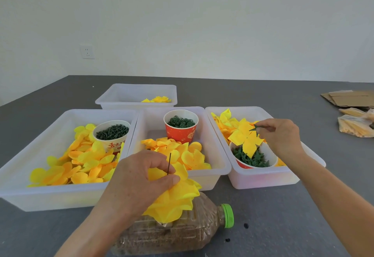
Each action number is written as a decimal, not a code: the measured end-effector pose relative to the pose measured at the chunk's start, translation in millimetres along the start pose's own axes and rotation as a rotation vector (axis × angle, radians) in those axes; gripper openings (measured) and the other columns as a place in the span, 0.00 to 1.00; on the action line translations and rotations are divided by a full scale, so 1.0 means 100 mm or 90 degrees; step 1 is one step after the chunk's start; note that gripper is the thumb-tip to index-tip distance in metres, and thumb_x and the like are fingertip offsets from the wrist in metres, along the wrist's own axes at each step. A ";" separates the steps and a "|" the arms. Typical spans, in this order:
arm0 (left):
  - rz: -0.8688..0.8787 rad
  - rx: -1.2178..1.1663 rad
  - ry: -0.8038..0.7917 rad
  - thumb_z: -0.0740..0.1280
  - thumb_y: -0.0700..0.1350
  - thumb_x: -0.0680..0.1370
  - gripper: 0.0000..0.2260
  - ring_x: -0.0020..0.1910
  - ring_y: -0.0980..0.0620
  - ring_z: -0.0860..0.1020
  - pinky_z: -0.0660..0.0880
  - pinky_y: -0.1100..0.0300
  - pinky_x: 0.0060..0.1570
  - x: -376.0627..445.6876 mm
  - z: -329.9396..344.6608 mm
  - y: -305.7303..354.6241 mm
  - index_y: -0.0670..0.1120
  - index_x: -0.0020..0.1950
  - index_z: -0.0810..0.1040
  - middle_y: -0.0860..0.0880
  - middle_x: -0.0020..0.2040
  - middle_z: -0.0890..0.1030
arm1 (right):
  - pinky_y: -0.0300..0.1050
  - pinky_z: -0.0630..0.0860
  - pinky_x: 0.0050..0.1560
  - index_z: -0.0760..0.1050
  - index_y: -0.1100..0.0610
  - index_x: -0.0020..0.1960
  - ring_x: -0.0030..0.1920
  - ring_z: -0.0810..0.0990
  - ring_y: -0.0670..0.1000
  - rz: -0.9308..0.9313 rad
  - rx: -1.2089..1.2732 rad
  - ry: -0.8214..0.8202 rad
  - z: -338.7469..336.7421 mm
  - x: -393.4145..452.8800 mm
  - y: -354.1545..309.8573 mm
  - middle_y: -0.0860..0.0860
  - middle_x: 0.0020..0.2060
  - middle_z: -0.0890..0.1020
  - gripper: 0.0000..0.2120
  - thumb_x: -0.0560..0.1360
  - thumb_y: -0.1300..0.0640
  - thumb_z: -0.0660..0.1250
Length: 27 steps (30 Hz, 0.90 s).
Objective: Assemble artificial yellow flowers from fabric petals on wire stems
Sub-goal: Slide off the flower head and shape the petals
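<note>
Flower (174, 196), half-built, pinched by left hand (139, 178) over a lying bottle (182, 230); wire stem (169, 163) pokes up, its lower end hidden. Right hand (280, 135) pinches a yellow petal piece (245, 138) with a small green part, indistinct, over right tray (263, 180). Cups (181, 133) hold green bits.

Left hand (141, 178) pinches with curled fingers (162, 165); right hand (281, 135) pinches farther forward, arm extended.

Plain pale wall (202, 24) with a white socket (87, 51), behind a dark grey tabletop (263, 206).
</note>
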State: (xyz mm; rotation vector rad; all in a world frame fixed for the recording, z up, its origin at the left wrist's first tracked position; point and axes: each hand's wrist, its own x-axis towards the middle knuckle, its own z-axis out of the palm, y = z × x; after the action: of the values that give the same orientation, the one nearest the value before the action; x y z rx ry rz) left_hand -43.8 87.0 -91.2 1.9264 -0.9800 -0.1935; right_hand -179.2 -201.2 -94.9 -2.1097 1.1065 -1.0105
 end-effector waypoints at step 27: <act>0.101 -0.180 0.157 0.74 0.38 0.69 0.10 0.32 0.57 0.79 0.78 0.62 0.37 0.36 -0.20 0.18 0.53 0.35 0.81 0.52 0.32 0.83 | 0.33 0.75 0.30 0.81 0.58 0.41 0.30 0.81 0.44 -0.121 0.409 -0.341 0.40 -0.91 -1.49 0.49 0.27 0.82 0.07 0.72 0.68 0.69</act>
State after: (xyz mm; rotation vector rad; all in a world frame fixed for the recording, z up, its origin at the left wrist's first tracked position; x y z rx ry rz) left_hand -19.7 70.8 -56.3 1.5651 -0.8836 -0.0007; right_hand -115.6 -42.9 -40.3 -1.7960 0.2676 -0.6844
